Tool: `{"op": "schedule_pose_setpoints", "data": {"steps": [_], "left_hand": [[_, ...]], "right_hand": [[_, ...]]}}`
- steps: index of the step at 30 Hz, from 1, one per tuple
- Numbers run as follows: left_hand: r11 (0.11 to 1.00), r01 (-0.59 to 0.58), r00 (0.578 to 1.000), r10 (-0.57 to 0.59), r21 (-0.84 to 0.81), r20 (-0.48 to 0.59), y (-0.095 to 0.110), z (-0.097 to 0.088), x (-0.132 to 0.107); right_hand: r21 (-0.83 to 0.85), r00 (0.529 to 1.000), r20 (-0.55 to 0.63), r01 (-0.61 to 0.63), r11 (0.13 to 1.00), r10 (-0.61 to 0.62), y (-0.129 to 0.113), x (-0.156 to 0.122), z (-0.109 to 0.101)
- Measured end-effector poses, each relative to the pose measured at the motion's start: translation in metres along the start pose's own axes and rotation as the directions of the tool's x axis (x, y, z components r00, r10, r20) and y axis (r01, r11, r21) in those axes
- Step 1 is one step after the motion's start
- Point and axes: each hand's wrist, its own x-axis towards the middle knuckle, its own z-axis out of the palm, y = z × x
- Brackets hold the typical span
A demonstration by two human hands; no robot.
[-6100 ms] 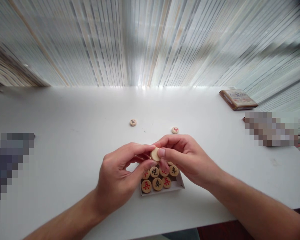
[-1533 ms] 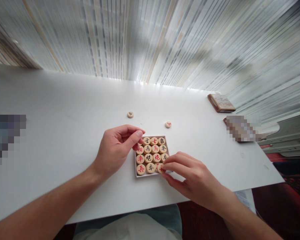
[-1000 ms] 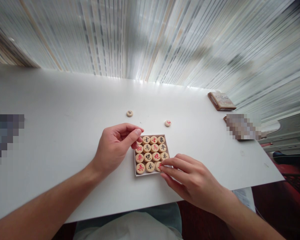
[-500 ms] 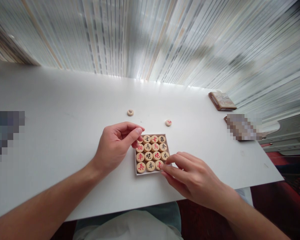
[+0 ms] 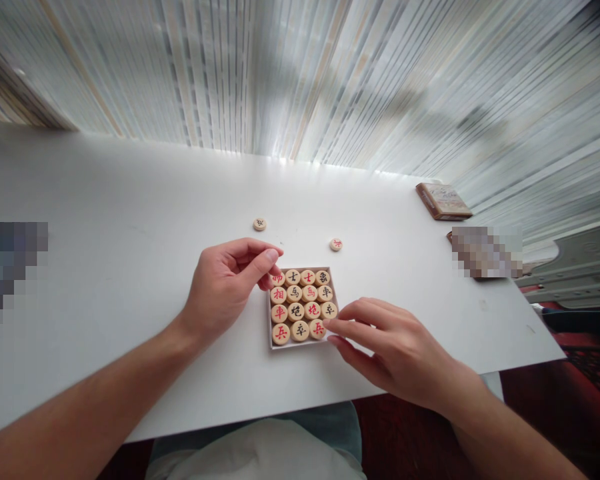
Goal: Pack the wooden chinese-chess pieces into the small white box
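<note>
A shallow open box (image 5: 270, 333) holds rows of round xiangqi pieces marked in red and black characters. My left hand (image 5: 225, 277) hovers over the box's far-left corner, thumb and fingers drawn together with no piece visible between them. It partly covers the red corner piece (image 5: 277, 279). My right hand (image 5: 385, 347) is at the box's near-right corner, fingers slightly apart and empty. Its index fingertip is beside the red soldier piece (image 5: 317, 329), at the box edge. Beyond the box lie a loose black-marked piece (image 5: 259, 224) and a loose red-marked piece (image 5: 335, 245).
The white table (image 5: 130, 213) ends at a striped curtain (image 5: 220, 73) behind. A brown box (image 5: 444, 201) lies at the far right, near a blurred-out brown item (image 5: 480, 255). A dark blurred-out object (image 5: 7, 267) is at the left edge. A grey chair back (image 5: 575, 277) stands right.
My right fingers have parted from the red soldier piece and drawn slightly right, so its character shows fully. My left hand has shifted slightly left and up, uncovering more of the corner piece.
</note>
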Motion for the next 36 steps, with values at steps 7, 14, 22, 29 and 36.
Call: {"op": "schedule_pose_setpoints", "data": {"steps": [7, 14, 22, 29, 36], "left_hand": [[0.992, -0.106, 0.983, 0.115, 0.07, -0.145, -0.006, -0.018, 0.02], [0.925, -0.175, 0.929, 0.269, 0.339, -0.255, -0.004, -0.043, 0.04], [0.806, -0.089, 0.965, 0.216, 0.585, -0.149, -0.012, -0.043, 0.037], [0.78, -0.082, 0.974, 0.194, 0.62, -0.116, -0.012, -0.03, 0.031], [0.782, -0.084, 0.978, 0.183, 0.618, -0.099, -0.01, -0.026, 0.027]], "right_hand": [[0.007, 0.98, -0.184, -0.079, 0.997, 0.079, 0.034, 0.036, -0.036], [0.384, 0.771, -0.434, -0.31, 0.87, 0.466, 0.101, 0.08, -0.011], [0.311, 0.76, -0.338, -0.467, 0.828, 0.555, 0.137, 0.054, 0.013], [0.206, 0.876, -0.172, -0.415, 0.886, 0.45, 0.134, 0.058, 0.014], [0.161, 0.915, -0.167, -0.342, 0.926, 0.367, 0.131, 0.057, 0.018]]}}
